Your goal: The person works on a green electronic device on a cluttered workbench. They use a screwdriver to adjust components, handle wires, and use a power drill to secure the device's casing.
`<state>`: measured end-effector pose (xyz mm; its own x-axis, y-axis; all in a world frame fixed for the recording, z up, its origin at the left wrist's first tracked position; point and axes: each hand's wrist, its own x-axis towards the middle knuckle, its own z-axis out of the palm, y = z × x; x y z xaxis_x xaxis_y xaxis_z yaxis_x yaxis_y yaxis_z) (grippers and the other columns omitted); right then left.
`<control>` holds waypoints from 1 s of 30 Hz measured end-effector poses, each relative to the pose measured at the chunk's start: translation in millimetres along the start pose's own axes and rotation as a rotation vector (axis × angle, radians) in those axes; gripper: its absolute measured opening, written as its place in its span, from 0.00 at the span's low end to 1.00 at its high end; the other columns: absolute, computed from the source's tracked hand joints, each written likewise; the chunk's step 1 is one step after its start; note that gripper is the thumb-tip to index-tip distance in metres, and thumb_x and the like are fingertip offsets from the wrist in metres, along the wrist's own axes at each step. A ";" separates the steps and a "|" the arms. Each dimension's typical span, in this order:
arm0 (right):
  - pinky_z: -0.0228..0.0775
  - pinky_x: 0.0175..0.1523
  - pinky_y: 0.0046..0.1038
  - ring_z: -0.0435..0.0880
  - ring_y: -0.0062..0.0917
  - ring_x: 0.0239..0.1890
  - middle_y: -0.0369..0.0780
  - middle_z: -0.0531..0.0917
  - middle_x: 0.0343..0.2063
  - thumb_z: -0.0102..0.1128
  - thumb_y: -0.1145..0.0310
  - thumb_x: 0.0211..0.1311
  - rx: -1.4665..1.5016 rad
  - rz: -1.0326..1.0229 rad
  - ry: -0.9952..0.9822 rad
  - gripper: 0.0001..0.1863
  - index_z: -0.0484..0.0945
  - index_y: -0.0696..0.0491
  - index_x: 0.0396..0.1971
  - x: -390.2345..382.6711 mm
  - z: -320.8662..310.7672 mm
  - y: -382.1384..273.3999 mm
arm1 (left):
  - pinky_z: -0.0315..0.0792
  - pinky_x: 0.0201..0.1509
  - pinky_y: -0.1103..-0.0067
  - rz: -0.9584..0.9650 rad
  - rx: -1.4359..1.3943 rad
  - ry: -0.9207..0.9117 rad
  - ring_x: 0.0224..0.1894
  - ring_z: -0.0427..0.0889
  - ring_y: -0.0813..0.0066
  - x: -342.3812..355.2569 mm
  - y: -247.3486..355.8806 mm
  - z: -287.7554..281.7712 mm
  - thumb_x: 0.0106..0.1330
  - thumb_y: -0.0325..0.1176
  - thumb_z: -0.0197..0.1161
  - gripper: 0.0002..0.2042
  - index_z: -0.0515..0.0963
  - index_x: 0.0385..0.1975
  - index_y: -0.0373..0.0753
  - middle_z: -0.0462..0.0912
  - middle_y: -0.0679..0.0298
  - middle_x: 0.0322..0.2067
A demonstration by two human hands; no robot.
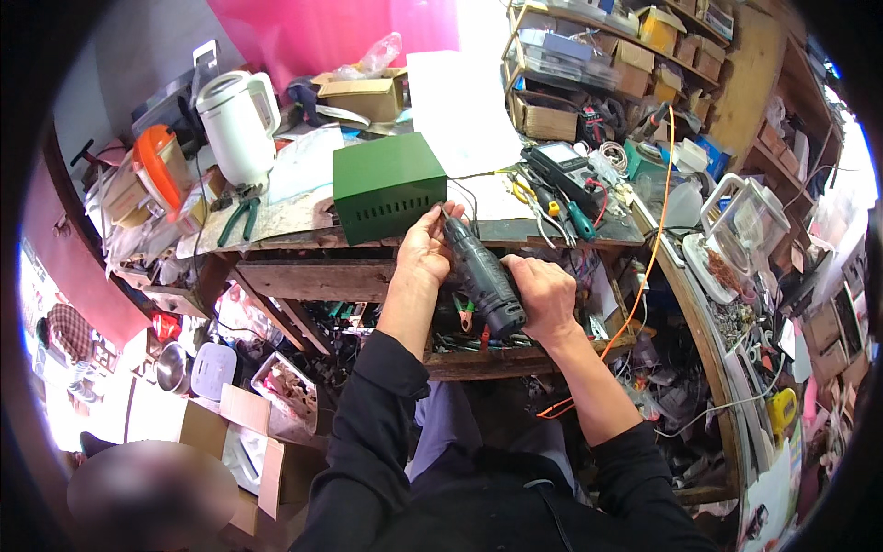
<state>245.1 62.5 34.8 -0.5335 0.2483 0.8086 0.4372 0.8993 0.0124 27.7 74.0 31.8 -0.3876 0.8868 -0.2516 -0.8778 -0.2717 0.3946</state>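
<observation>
A green metal box (386,184) with a row of vent slots stands on the workbench in front of me. My right hand (544,293) grips a black power drill (480,276), which slants up and left so its tip meets the box's right front corner. At that corner the fingers of my left hand (425,244) are pinched together beside the tip. Whatever they hold is too small to make out. Just right of the box lie yellow-handled pliers (526,195) and a teal-handled screwdriver (581,221).
Green-handled pliers (241,219) and a white jug-shaped appliance (237,124) stand left on the workbench (308,241). Below it is an open drawer (497,362) of tools. An orange cable (659,244) hangs at right. Another person (152,497) is at lower left.
</observation>
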 end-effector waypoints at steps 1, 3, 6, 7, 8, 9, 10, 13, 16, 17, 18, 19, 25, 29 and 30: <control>0.73 0.34 0.36 0.83 0.36 0.28 0.40 0.79 0.24 0.65 0.65 0.53 0.006 -0.002 -0.005 0.14 0.78 0.52 0.40 0.7 -0.2 -0.1 | 0.84 0.58 0.57 -0.001 -0.012 -0.001 0.50 0.88 0.55 0.8 0.6 -1.0 0.73 0.26 0.61 0.09 0.80 0.48 0.28 0.87 0.51 0.45; 0.73 0.35 0.36 0.83 0.36 0.28 0.40 0.79 0.24 0.64 0.65 0.53 0.010 0.000 -0.010 0.14 0.78 0.52 0.40 0.1 -0.6 0.7 | 0.83 0.59 0.57 0.018 -0.001 0.003 0.50 0.88 0.56 -1.2 0.2 0.0 0.73 0.26 0.62 0.10 0.80 0.48 0.28 0.87 0.51 0.45; 0.73 0.35 0.37 0.83 0.36 0.28 0.40 0.79 0.24 0.64 0.65 0.53 0.007 -0.007 -0.001 0.14 0.78 0.52 0.40 2.0 0.1 1.7 | 0.84 0.56 0.58 0.015 0.008 -0.019 0.50 0.88 0.57 0.7 0.8 -3.1 0.73 0.27 0.62 0.09 0.78 0.48 0.29 0.87 0.53 0.44; 0.73 0.35 0.37 0.83 0.36 0.28 0.40 0.79 0.24 0.64 0.65 0.53 0.004 -0.012 0.003 0.14 0.78 0.52 0.40 2.4 0.0 1.9 | 0.84 0.55 0.59 0.010 0.009 -0.031 0.49 0.88 0.57 2.1 1.0 -4.5 0.73 0.27 0.62 0.09 0.77 0.47 0.30 0.87 0.54 0.44; 0.73 0.34 0.37 0.83 0.36 0.28 0.40 0.79 0.24 0.64 0.65 0.53 0.000 -0.016 0.006 0.14 0.78 0.52 0.40 2.1 0.2 2.6 | 0.84 0.55 0.59 0.010 0.008 -0.024 0.49 0.88 0.57 0.9 0.5 -3.0 0.72 0.27 0.62 0.09 0.77 0.47 0.30 0.87 0.54 0.44; 0.73 0.35 0.37 0.83 0.36 0.28 0.40 0.79 0.24 0.64 0.65 0.53 -0.003 -0.015 0.002 0.14 0.78 0.52 0.40 2.3 -0.6 3.0 | 0.84 0.55 0.59 0.010 0.007 -0.017 0.49 0.88 0.57 -0.7 -0.2 -1.1 0.72 0.27 0.63 0.09 0.77 0.47 0.30 0.87 0.54 0.44; 0.73 0.35 0.37 0.83 0.36 0.28 0.39 0.79 0.24 0.64 0.66 0.53 -0.007 -0.014 -0.002 0.14 0.78 0.52 0.40 2.8 -2.1 3.3 | 0.84 0.55 0.58 0.010 0.006 -0.010 0.49 0.87 0.57 -1.5 -1.5 0.7 0.72 0.27 0.63 0.09 0.77 0.47 0.31 0.87 0.54 0.44; 0.73 0.35 0.37 0.83 0.36 0.28 0.39 0.79 0.24 0.64 0.66 0.53 -0.013 -0.010 -0.013 0.14 0.78 0.52 0.40 3.2 -4.3 2.7 | 0.83 0.59 0.56 0.023 -0.039 0.028 0.50 0.88 0.55 1.3 -5.8 1.6 0.72 0.26 0.63 0.10 0.80 0.49 0.28 0.87 0.51 0.45; 0.73 0.35 0.37 0.83 0.36 0.28 0.39 0.79 0.24 0.64 0.66 0.52 -0.014 -0.012 -0.015 0.14 0.78 0.52 0.40 3.0 -5.6 1.6 | 0.83 0.59 0.57 0.035 -0.084 0.003 0.50 0.88 0.55 12.4 -10.9 -5.3 0.72 0.27 0.64 0.10 0.80 0.48 0.29 0.87 0.51 0.44; 0.73 0.35 0.37 0.83 0.36 0.28 0.39 0.79 0.24 0.64 0.67 0.52 -0.015 -0.010 -0.014 0.15 0.78 0.53 0.40 2.4 -6.1 1.6 | 0.83 0.59 0.57 0.034 -0.092 0.013 0.50 0.88 0.55 12.7 -11.7 -4.6 0.71 0.27 0.64 0.10 0.80 0.48 0.29 0.87 0.52 0.44; 0.73 0.35 0.37 0.83 0.36 0.28 0.39 0.79 0.24 0.65 0.67 0.52 -0.020 -0.011 -0.017 0.15 0.78 0.53 0.40 1.9 -6.2 1.9 | 0.83 0.58 0.57 0.033 -0.101 0.023 0.49 0.88 0.55 13.1 -12.2 -3.7 0.71 0.27 0.64 0.10 0.80 0.48 0.30 0.87 0.52 0.43; 0.72 0.35 0.37 0.83 0.36 0.28 0.39 0.79 0.24 0.65 0.67 0.51 -0.025 -0.012 -0.019 0.15 0.78 0.53 0.40 1.4 -6.1 2.2 | 0.84 0.58 0.57 0.033 -0.109 0.034 0.49 0.88 0.56 13.6 -12.4 -2.9 0.71 0.26 0.64 0.10 0.80 0.48 0.30 0.87 0.53 0.43; 0.72 0.35 0.36 0.83 0.36 0.28 0.39 0.79 0.24 0.65 0.68 0.51 -0.035 -0.015 -0.026 0.16 0.78 0.53 0.41 0.4 -5.3 4.8 | 0.85 0.55 0.59 0.030 -0.050 0.027 0.48 0.88 0.59 10.9 -8.9 1.8 0.70 0.24 0.62 0.09 0.80 0.47 0.30 0.87 0.54 0.42; 0.72 0.34 0.36 0.83 0.36 0.28 0.39 0.78 0.23 0.64 0.68 0.51 -0.031 -0.018 -0.025 0.16 0.78 0.53 0.41 2.7 -4.4 3.6 | 0.85 0.54 0.60 0.019 -0.053 0.043 0.48 0.89 0.60 12.7 -7.4 0.2 0.70 0.24 0.62 0.08 0.81 0.46 0.30 0.87 0.54 0.42; 0.72 0.35 0.36 0.83 0.36 0.28 0.39 0.78 0.23 0.64 0.68 0.51 -0.033 -0.020 -0.025 0.16 0.78 0.53 0.41 2.6 -3.5 3.9 | 0.85 0.54 0.60 0.023 -0.049 0.048 0.47 0.89 0.60 13.1 -7.7 -0.2 0.70 0.24 0.62 0.08 0.81 0.45 0.30 0.87 0.53 0.42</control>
<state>247.9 65.4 39.0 -0.5602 0.2399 0.7929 0.4500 0.8917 0.0480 29.3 87.7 25.3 -0.4199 0.8616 -0.2853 -0.8807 -0.3108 0.3575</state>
